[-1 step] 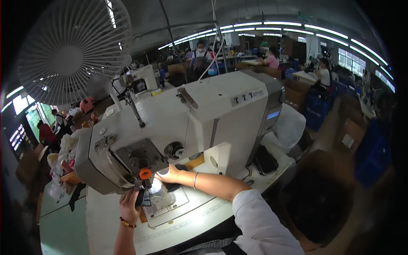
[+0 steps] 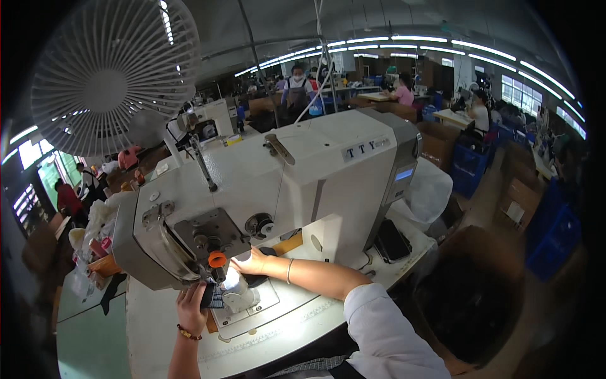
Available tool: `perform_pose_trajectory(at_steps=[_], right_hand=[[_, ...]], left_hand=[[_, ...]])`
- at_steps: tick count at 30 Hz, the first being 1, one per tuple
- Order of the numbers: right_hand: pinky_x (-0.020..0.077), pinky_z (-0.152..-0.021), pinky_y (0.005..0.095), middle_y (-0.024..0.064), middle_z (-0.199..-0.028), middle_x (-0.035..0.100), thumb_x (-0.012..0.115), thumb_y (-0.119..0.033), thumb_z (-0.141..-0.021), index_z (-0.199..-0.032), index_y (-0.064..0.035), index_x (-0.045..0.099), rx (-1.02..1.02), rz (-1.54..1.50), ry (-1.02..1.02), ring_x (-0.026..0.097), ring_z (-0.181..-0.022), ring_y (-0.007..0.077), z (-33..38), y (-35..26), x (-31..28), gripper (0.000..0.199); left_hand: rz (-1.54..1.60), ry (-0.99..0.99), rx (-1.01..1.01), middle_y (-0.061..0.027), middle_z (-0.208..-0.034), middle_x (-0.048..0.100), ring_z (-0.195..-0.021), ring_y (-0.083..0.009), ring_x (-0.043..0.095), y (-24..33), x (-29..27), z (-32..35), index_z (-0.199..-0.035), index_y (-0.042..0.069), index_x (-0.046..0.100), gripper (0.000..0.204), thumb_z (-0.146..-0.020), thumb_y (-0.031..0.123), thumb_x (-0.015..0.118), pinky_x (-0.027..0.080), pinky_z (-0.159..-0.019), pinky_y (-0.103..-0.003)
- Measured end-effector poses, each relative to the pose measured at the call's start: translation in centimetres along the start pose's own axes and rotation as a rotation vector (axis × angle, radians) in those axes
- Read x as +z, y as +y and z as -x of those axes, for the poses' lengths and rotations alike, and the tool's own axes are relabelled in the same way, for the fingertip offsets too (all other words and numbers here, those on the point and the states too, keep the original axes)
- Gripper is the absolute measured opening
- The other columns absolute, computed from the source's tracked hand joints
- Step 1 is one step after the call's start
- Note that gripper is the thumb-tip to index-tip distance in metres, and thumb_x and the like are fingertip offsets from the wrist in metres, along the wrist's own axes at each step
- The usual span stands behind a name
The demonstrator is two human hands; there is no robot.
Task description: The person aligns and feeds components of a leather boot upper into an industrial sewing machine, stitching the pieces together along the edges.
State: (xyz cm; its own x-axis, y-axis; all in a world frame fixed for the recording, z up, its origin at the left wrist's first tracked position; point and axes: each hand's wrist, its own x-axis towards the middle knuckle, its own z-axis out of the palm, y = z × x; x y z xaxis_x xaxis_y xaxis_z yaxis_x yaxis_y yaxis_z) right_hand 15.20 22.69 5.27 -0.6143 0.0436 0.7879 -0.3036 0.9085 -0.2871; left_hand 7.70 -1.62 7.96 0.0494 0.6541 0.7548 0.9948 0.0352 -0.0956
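Dark workpiece (image 2: pixel 214 295) sits under the needle on the white sewing table (image 2: pixel 158 328), near its front edge. My left hand (image 2: pixel 191 307) pinches its near side, fingers closed on it. My right hand (image 2: pixel 251 263) reaches in behind the needle, flat beside the white lit part (image 2: pixel 237 292); finger spread hidden, cannot tell. Big white sewing machine (image 2: pixel 284 183) overhead, fan (image 2: pixel 107 76) at the back left.
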Motion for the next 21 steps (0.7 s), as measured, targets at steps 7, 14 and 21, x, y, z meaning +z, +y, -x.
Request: perform_pose_trajectory(at_steps=[7, 14, 21], right_hand=[[0.0515, -0.070, 0.0456, 0.0166, -0.095, 0.063, 0.059, -0.029, -0.087, -0.103, -0.0081, 0.058, -0.152, -0.012, -0.092, 0.061, -0.084, 0.0391, 0.4, 2.9, 2.1, 0.027], [0.0511, -0.074, 0.0411, 0.0120, -0.087, 0.065, 0.058, -0.024, -0.084, -0.086, -0.0072, 0.062, 0.210, -0.052, -0.324, 0.062, -0.090, 0.0320, 0.0, 3.0, 3.4, 0.017], [0.0512, -0.077, 0.0393, 0.0117, -0.092, 0.065, 0.061, -0.018, -0.079, -0.092, -0.0070, 0.063, 0.011, 0.019, -0.226, 0.062, -0.090, 0.0313, -0.1, 3.0, 2.0, 0.017]], left_hand=[[-0.019, -0.001, 0.030, -0.0145, -0.108, 0.064, -0.092, -0.0351, 0.062, 0.4, -0.5, 0.1, -0.113, 0.003, 0.059, 0.059, -0.055, -0.010, 0.064, 0.050, -0.082, -0.044], [0.016, -0.011, -0.001, -0.0141, -0.109, 0.064, -0.093, -0.0329, 0.063, 0.9, -1.1, -0.3, -0.112, 0.003, 0.061, 0.058, -0.056, -0.009, 0.064, 0.050, -0.083, -0.045], [0.029, -0.081, -0.033, -0.0140, -0.110, 0.064, -0.095, -0.0315, 0.063, 0.5, -1.1, -0.1, -0.115, 0.004, 0.060, 0.059, -0.058, -0.005, 0.065, 0.050, -0.083, -0.043]])
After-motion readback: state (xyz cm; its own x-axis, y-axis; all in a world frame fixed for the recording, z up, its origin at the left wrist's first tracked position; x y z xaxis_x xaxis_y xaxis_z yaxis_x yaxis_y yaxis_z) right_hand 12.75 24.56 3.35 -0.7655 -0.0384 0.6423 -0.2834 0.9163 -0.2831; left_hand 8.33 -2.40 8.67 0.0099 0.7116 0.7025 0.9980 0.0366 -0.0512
